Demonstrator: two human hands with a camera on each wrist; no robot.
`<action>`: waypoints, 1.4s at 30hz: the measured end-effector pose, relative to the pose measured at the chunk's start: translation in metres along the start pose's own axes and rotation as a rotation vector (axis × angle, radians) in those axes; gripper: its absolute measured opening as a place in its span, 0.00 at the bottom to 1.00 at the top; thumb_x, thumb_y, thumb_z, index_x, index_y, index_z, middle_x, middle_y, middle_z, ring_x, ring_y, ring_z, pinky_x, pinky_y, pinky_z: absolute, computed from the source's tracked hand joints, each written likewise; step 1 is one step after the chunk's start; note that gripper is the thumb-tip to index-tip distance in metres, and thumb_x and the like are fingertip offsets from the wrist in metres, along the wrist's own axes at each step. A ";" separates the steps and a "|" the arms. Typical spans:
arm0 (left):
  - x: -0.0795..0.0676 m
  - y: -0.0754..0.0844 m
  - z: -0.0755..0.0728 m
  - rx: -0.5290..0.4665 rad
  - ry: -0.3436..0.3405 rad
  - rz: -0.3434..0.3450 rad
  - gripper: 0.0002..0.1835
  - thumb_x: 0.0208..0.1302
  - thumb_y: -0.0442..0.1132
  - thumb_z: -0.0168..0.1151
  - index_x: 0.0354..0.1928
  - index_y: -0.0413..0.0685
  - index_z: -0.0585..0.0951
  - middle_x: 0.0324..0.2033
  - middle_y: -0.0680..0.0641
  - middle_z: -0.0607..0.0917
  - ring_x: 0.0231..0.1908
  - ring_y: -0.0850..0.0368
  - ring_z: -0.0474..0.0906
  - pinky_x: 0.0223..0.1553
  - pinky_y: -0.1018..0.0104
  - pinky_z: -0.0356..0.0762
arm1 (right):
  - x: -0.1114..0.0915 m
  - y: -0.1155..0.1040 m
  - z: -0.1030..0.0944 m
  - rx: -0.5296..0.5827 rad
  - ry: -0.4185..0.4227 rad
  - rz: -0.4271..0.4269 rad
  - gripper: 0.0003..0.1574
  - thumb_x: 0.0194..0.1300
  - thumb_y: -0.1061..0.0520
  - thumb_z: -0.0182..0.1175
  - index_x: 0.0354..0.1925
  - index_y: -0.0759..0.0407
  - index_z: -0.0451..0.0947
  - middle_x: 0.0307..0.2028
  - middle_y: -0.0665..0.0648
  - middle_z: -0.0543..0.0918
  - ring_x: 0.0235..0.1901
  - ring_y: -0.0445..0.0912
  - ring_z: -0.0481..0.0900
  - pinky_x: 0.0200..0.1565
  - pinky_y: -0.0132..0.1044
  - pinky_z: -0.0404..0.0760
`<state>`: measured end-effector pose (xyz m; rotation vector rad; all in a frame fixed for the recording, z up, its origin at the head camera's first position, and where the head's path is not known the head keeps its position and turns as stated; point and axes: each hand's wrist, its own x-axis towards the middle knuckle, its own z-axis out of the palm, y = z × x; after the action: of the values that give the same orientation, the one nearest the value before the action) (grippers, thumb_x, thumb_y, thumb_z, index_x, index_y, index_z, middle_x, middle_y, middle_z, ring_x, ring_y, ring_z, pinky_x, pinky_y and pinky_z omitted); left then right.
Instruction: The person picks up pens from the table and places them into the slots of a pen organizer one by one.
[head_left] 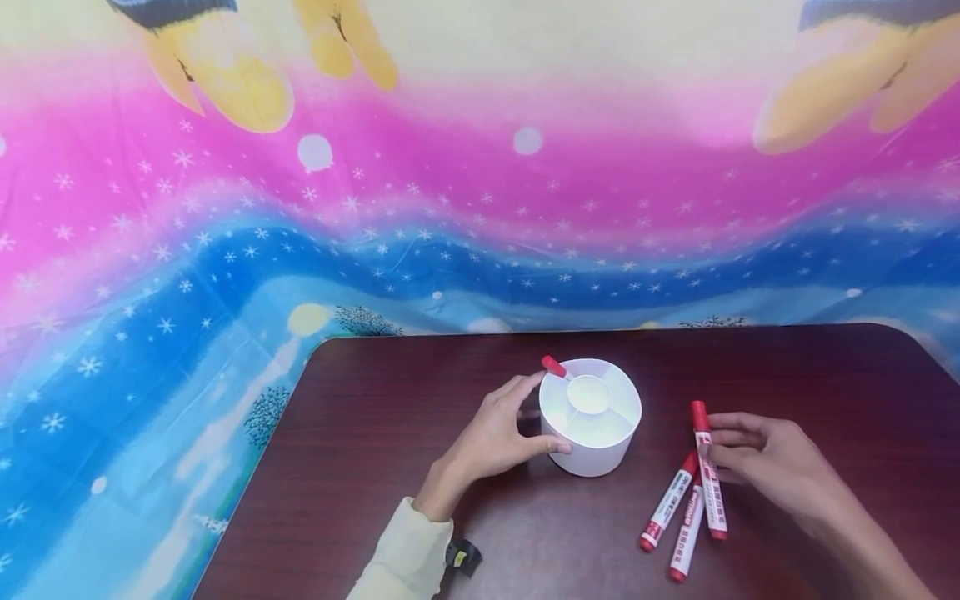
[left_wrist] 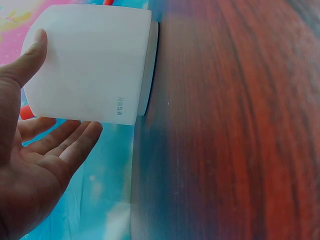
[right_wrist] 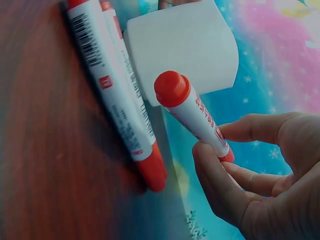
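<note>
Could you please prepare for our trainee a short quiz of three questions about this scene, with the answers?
1. Which thing does the right grip pinch? A) a pencil; B) a marker; C) a spoon.
2. True or false: the white organizer stands upright.
3. Besides the pinched one, how many other markers lie on the table?

Key: 1: B. 2: true. 3: two.
</note>
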<state>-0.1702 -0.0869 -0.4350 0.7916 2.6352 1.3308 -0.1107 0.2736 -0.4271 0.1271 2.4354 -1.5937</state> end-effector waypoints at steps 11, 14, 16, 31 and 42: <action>0.000 0.000 0.001 -0.015 -0.001 -0.010 0.53 0.54 0.54 0.86 0.80 0.58 0.69 0.66 0.53 0.80 0.61 0.57 0.84 0.62 0.70 0.84 | 0.006 -0.028 0.008 -0.020 -0.001 -0.071 0.39 0.75 0.60 0.67 0.74 0.79 0.64 0.55 0.70 0.87 0.40 0.36 0.90 0.44 0.36 0.92; 0.000 0.000 0.001 -0.022 -0.004 -0.011 0.53 0.54 0.53 0.86 0.80 0.57 0.69 0.66 0.53 0.80 0.62 0.57 0.84 0.62 0.70 0.84 | 0.007 -0.034 0.009 -0.031 -0.004 -0.060 0.39 0.76 0.61 0.66 0.75 0.78 0.63 0.56 0.70 0.86 0.39 0.36 0.90 0.43 0.35 0.92; -0.001 0.000 0.001 -0.022 -0.006 -0.013 0.53 0.54 0.54 0.86 0.80 0.58 0.69 0.66 0.52 0.80 0.61 0.57 0.84 0.62 0.69 0.84 | 0.008 -0.038 0.010 -0.026 -0.002 -0.068 0.39 0.76 0.61 0.65 0.75 0.78 0.63 0.55 0.69 0.86 0.39 0.36 0.90 0.43 0.35 0.92; 0.000 0.001 -0.001 -0.006 -0.010 -0.013 0.53 0.55 0.55 0.85 0.81 0.58 0.68 0.67 0.52 0.80 0.64 0.55 0.83 0.63 0.63 0.85 | 0.022 -0.079 0.017 0.015 0.016 -0.163 0.39 0.76 0.60 0.67 0.75 0.74 0.63 0.58 0.70 0.82 0.42 0.34 0.89 0.46 0.37 0.92; 0.001 0.001 -0.002 0.005 -0.016 -0.038 0.54 0.54 0.57 0.85 0.81 0.59 0.67 0.67 0.53 0.80 0.63 0.57 0.84 0.63 0.64 0.85 | 0.026 -0.088 0.019 0.062 0.016 -0.186 0.39 0.76 0.61 0.66 0.75 0.73 0.63 0.50 0.56 0.83 0.42 0.35 0.89 0.46 0.36 0.92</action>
<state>-0.1713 -0.0872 -0.4331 0.7449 2.6293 1.3033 -0.1508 0.2191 -0.3615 -0.0791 2.4737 -1.7506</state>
